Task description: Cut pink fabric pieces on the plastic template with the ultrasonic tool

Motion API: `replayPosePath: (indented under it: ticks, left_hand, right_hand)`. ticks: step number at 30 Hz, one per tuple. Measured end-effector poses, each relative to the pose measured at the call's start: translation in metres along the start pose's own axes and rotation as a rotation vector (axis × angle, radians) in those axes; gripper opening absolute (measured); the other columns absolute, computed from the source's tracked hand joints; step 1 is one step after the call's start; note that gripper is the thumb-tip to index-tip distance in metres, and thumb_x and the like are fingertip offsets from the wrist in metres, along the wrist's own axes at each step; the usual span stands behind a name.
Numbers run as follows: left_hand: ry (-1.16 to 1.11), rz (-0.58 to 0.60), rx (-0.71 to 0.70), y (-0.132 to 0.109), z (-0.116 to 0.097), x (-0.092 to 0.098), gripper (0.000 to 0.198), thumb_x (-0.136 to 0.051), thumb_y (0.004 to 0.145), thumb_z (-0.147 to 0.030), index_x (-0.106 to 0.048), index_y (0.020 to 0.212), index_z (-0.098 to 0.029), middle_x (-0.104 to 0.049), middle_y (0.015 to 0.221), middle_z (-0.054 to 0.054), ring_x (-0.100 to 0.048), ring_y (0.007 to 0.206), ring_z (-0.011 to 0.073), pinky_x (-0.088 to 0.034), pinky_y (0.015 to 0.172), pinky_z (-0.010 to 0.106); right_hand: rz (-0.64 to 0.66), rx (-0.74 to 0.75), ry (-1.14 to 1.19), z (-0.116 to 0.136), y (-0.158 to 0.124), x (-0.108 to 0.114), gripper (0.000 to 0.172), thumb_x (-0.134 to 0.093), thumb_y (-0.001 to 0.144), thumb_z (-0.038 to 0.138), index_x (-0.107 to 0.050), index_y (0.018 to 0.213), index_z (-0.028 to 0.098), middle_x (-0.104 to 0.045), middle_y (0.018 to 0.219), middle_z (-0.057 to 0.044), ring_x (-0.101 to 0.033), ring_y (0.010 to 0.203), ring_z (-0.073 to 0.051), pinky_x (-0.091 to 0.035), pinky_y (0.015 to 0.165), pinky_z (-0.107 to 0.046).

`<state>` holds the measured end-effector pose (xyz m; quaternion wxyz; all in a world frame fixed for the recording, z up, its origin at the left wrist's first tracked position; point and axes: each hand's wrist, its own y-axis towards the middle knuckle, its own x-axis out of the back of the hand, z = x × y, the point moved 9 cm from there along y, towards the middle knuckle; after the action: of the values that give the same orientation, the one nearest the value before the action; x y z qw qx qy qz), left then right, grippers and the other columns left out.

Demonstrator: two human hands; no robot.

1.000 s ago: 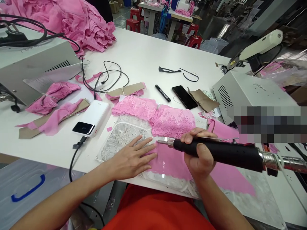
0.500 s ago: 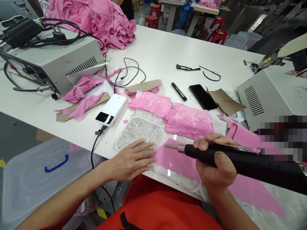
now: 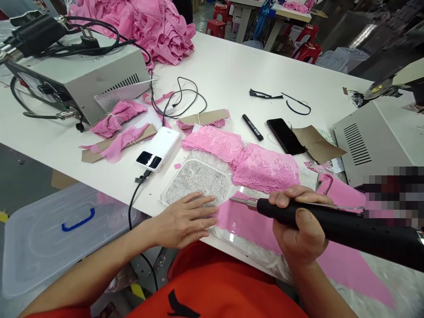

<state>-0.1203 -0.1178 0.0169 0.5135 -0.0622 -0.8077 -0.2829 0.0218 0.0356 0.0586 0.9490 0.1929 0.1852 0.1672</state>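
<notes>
My left hand (image 3: 185, 218) lies flat with its fingers stretched out, partly on a clear, speckled plate (image 3: 198, 179). Its fingertips touch the left edge of a flat pink fabric piece (image 3: 251, 225). My right hand (image 3: 300, 225) is wrapped round a thick black handheld tool (image 3: 351, 232) with a slim metal tip (image 3: 244, 201). The tip points left, over the fabric's upper left part; whether it touches the cloth I cannot tell. Just beyond lie stacked pink lace pieces (image 3: 266, 168). More pink fabric (image 3: 357, 274) shows under my right forearm.
A white power bank (image 3: 160, 148) with a cable sits left of the plate. Behind are a marker (image 3: 252, 127), a black phone (image 3: 285, 136) and brown card (image 3: 319, 143). Grey vented boxes (image 3: 106, 84) flank the table, with a pink fabric heap (image 3: 145, 28) at the back.
The camera view has shifted slightly, so the table's things appear a little farther right. Both hands and the black tool keep nearly the same position over the fabric.
</notes>
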Motion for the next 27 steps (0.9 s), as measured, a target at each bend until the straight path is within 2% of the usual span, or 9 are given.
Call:
replayPosePath:
  ticks: [8, 20, 27]
  left_hand:
    - [0.008, 0.042, 0.008, -0.005, -0.003, 0.003, 0.037, -0.052, 0.095, -0.027, -0.055, 0.13, -0.018, -0.058, 0.136, 0.009, -0.036, 0.142, 0.0228, -0.027, 0.119, 0.042]
    - [0.014, 0.041, 0.024, -0.015, -0.004, 0.004, 0.032, -0.05, 0.096, -0.026, -0.06, 0.124, -0.017, -0.06, 0.135, 0.007, -0.038, 0.14, 0.0233, -0.029, 0.119, 0.042]
    - [-0.013, 0.013, -0.008, -0.019, -0.008, 0.007, 0.029, -0.049, 0.095, -0.025, -0.063, 0.12, -0.016, -0.062, 0.132, 0.007, -0.039, 0.14, 0.0226, -0.028, 0.119, 0.041]
  right_hand:
    - [0.022, -0.019, 0.039, 0.003, -0.002, -0.004, 0.013, -0.061, 0.073, 0.023, -0.061, 0.086, 0.021, -0.056, 0.082, 0.001, -0.053, 0.059, -0.01, -0.052, 0.06, -0.032]
    - [0.065, -0.049, -0.004, -0.001, -0.007, -0.011, 0.009, -0.063, 0.075, 0.024, -0.058, 0.082, 0.022, -0.055, 0.082, 0.002, -0.052, 0.06, -0.01, -0.052, 0.061, -0.034]
    - [0.065, -0.076, 0.043, 0.002, -0.01, -0.018, 0.013, -0.066, 0.073, 0.029, -0.06, 0.082, 0.021, -0.056, 0.08, 0.002, -0.05, 0.056, -0.009, -0.05, 0.057, -0.032]
